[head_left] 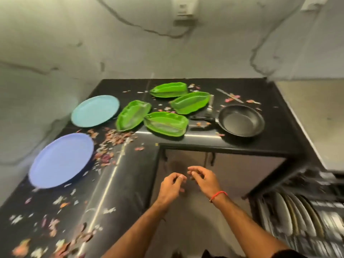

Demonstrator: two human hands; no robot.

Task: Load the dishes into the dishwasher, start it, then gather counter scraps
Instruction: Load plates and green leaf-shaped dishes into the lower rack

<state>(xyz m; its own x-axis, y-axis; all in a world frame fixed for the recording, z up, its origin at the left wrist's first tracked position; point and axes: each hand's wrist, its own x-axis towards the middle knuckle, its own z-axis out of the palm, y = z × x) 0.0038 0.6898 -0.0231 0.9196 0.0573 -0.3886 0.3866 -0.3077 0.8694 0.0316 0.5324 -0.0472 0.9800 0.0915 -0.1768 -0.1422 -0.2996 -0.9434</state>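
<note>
Several green leaf-shaped dishes (166,123) lie on the black L-shaped counter (275,144). A teal plate (95,111) and a purple-blue plate (61,160) sit on the counter's left arm. A black frying pan (242,121) rests at the right. Onion-skin scraps (113,138) are strewn across the counter. At the lower right is the dishwasher rack (297,216) with several white plates standing in it. My left hand (172,187) and my right hand (203,178) hover close together in front of the counter, fingers loosely curled, holding nothing.
A knife (229,95) and a metal utensil (210,104) lie near the pan at the back. A steel cabinet front (232,170) stands under the counter. A wall socket (184,8) with a cable is above. The wall closes in on the left.
</note>
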